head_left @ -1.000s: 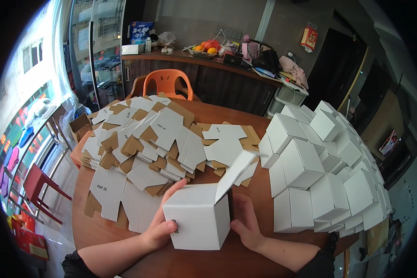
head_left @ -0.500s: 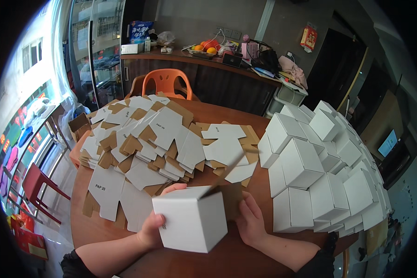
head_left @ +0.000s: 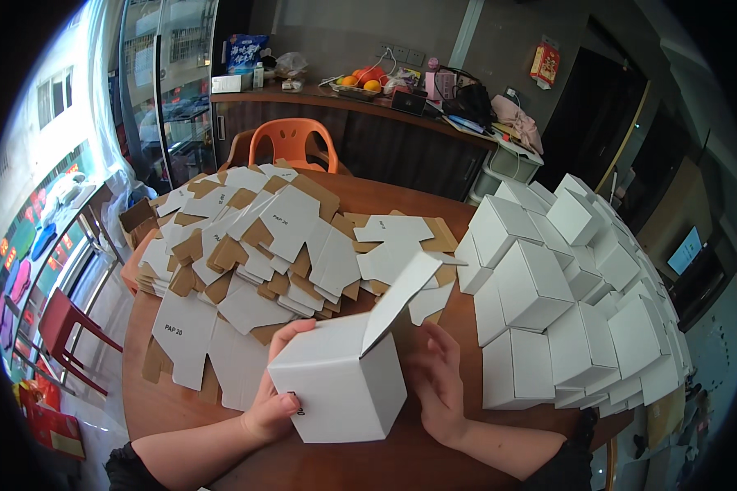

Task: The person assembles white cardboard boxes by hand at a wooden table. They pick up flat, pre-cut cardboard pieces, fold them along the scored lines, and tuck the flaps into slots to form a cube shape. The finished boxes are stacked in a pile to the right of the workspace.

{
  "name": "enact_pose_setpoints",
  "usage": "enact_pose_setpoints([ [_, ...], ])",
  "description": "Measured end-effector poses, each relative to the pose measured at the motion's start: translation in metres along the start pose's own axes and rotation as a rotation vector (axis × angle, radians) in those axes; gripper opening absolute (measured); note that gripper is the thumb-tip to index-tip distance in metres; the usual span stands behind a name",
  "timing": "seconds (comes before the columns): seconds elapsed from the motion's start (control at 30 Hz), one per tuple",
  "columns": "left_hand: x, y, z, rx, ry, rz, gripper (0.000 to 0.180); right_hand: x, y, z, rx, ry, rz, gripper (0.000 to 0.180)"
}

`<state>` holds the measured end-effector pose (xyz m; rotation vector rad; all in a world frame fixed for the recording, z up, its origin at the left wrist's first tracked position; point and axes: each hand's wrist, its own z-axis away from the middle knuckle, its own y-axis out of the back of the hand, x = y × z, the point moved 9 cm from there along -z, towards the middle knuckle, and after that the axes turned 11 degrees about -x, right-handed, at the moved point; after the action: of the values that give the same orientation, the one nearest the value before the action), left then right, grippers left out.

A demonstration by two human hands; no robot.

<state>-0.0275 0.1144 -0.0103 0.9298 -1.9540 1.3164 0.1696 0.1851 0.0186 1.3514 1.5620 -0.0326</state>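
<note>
My left hand (head_left: 277,393) grips a small white cardboard box (head_left: 327,385) at its left side, thumb on the near face and fingers over the top edge. The box is tilted in front of me above the wooden table. One white flap (head_left: 401,299) of it stands up from the top and leans to the right. To the box's right is my right hand (head_left: 439,389), fingers apart and slightly blurred, holding nothing that I can see. Part of the box's far right side is hidden from view.
Flat unfolded box blanks (head_left: 291,221), white with brown insides, lie in a loose pile across the left and middle of the table (head_left: 246,454). Folded white boxes (head_left: 540,286) are stacked high on the right. An orange chair (head_left: 293,141) stands behind the table.
The flap has swung up, now showing its white outside. My right hand has let go of a brown-sided panel and its fingers have spread. My left hand keeps hold of the box.
</note>
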Motion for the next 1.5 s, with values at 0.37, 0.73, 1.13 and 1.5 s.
enact_pose_setpoints([
  [0.37,0.018,0.011,0.003,0.090,-0.135,-0.272,0.114,-0.013,-0.008,0.004,-0.110,0.194,-0.383,0.054],
  [0.73,0.025,-0.007,-0.001,-0.016,-0.214,-0.408,0.112,0.001,-0.002,0.013,0.096,0.071,-0.394,0.049],
  [1.13,0.019,-0.004,0.005,-0.188,-0.216,-0.334,0.113,-0.035,-0.012,0.026,-0.202,0.436,-0.313,0.026],
  [1.5,0.027,-0.071,0.007,-0.537,-0.254,-0.882,0.103,0.024,-0.049,0.044,-0.247,-0.128,-0.786,0.041],
])
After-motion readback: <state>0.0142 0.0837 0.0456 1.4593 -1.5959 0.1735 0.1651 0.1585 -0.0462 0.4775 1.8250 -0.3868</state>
